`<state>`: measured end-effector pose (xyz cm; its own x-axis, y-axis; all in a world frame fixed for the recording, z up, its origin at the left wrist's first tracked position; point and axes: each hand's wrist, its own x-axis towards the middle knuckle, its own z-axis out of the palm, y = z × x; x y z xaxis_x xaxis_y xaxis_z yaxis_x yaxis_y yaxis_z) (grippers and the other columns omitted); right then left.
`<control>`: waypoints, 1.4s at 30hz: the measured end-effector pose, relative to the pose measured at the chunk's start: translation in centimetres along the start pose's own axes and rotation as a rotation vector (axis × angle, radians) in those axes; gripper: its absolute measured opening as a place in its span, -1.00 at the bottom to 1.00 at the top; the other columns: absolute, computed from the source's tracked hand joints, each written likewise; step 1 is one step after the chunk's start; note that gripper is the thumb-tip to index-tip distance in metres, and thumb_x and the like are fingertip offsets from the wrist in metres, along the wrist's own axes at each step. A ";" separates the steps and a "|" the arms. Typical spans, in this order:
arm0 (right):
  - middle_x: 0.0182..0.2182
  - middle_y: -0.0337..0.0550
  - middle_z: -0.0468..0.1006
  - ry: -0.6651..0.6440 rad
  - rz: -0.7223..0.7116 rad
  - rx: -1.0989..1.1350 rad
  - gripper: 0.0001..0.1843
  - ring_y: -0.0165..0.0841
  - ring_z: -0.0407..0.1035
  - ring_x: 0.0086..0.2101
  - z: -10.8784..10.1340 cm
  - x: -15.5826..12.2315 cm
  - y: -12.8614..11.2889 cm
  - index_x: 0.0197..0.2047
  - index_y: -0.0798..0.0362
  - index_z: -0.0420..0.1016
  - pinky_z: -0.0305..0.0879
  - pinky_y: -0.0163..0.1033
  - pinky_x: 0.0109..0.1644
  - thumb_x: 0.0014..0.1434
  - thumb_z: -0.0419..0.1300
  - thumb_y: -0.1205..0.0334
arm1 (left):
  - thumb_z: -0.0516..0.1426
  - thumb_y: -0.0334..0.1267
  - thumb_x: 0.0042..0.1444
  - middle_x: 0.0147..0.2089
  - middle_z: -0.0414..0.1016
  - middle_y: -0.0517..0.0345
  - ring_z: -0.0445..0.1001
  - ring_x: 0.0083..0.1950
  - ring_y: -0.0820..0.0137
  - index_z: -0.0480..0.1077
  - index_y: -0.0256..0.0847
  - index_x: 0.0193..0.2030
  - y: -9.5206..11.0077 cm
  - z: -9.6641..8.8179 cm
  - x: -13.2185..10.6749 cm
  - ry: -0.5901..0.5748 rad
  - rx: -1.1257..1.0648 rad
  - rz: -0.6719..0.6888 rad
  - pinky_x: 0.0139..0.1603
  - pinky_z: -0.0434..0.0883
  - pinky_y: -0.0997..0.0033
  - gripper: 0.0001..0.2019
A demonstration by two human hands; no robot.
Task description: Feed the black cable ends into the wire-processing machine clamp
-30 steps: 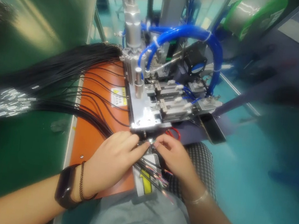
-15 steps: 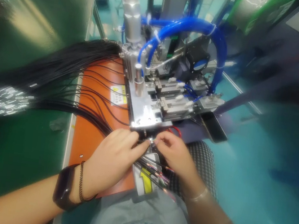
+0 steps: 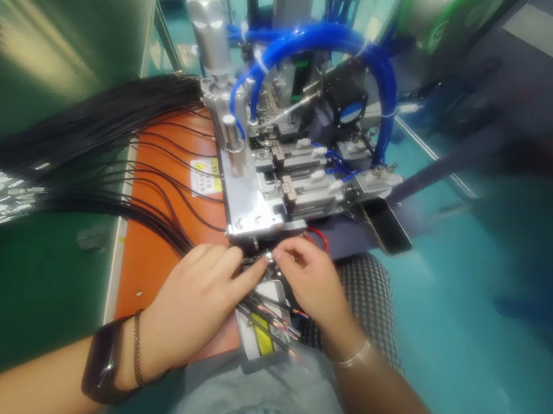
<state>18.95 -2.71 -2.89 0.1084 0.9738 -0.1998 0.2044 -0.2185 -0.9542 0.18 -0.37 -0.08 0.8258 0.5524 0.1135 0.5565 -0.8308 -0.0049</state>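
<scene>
Hands (image 3: 192,301) (image 3: 311,288) leftward, on rubbery blk wires (image 3: 125,205)

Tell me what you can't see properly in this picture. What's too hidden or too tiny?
Head view:
- The small shiny piece: too small to tell what it is, and partly hidden by the fingers of the left hand and right hand.
- The black wires: their far ends are cut off by the left edge.
- The green-rimmed spool: cut off by the top edge.

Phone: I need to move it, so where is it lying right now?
In the head view, the phone lies right of the metal fixture plate, just beyond the right hand.
</scene>
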 end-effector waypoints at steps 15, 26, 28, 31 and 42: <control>-0.47 -0.25 0.42 0.001 -0.039 -0.047 -0.87 -0.40 0.31 -0.43 -0.4 -0.3 0.1 -0.39 0.05 0.41 0.23 -0.33 -0.37 0.16 0.12 0.21 | -0.02 -0.30 0.19 -0.31 0.16 0.07 0.13 -0.30 0.28 0.18 -0.23 0.25 0.4 0.0 -0.2 0.010 0.018 0.012 -0.28 0.21 0.23 -0.54; -0.42 -0.22 0.42 0.038 -0.165 -0.149 -0.92 -0.39 0.30 -0.39 -0.8 -0.4 0.1 -0.35 0.03 0.44 0.26 -0.30 -0.31 0.14 0.12 0.32 | -0.03 -0.34 0.19 -0.31 0.20 0.06 0.15 -0.30 0.28 0.19 -0.20 0.24 0.4 0.1 -0.2 0.031 0.048 0.003 -0.27 0.20 0.25 -0.55; -0.44 -0.23 0.41 0.043 -0.201 -0.183 -0.90 -0.39 0.31 -0.39 -0.9 -0.5 0.0 -0.37 0.03 0.44 0.24 -0.30 -0.31 0.15 0.12 0.34 | -0.02 -0.37 0.19 -0.30 0.21 0.06 0.15 -0.30 0.29 0.19 -0.20 0.24 0.4 0.1 -0.2 0.035 0.048 0.001 -0.27 0.21 0.25 -0.55; -0.42 -0.23 0.41 0.053 -0.221 -0.222 -0.91 -0.39 0.32 -0.36 -1.0 -0.6 -0.2 -0.35 0.03 0.45 0.24 -0.30 -0.30 0.14 0.13 0.35 | -0.01 -0.37 0.19 -0.29 0.21 0.06 0.16 -0.29 0.28 0.18 -0.19 0.25 0.5 0.1 -0.2 0.025 0.045 -0.003 -0.27 0.21 0.25 -0.54; -0.40 -0.21 0.42 0.009 -0.200 -0.226 -0.89 -0.36 0.33 -0.35 -1.2 -0.7 -0.3 -0.35 0.02 0.46 0.25 -0.29 -0.30 0.14 0.12 0.36 | -0.04 -0.39 0.21 -0.31 0.23 0.07 0.17 -0.30 0.31 0.20 -0.15 0.23 0.4 0.1 -0.1 0.018 0.058 -0.016 -0.27 0.23 0.26 -0.56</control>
<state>20.01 -3.37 -2.21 0.0525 0.9986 -0.0095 0.4337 -0.0313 -0.9005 0.35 -0.78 -0.16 0.8151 0.5640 0.1322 0.5746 -0.8162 -0.0600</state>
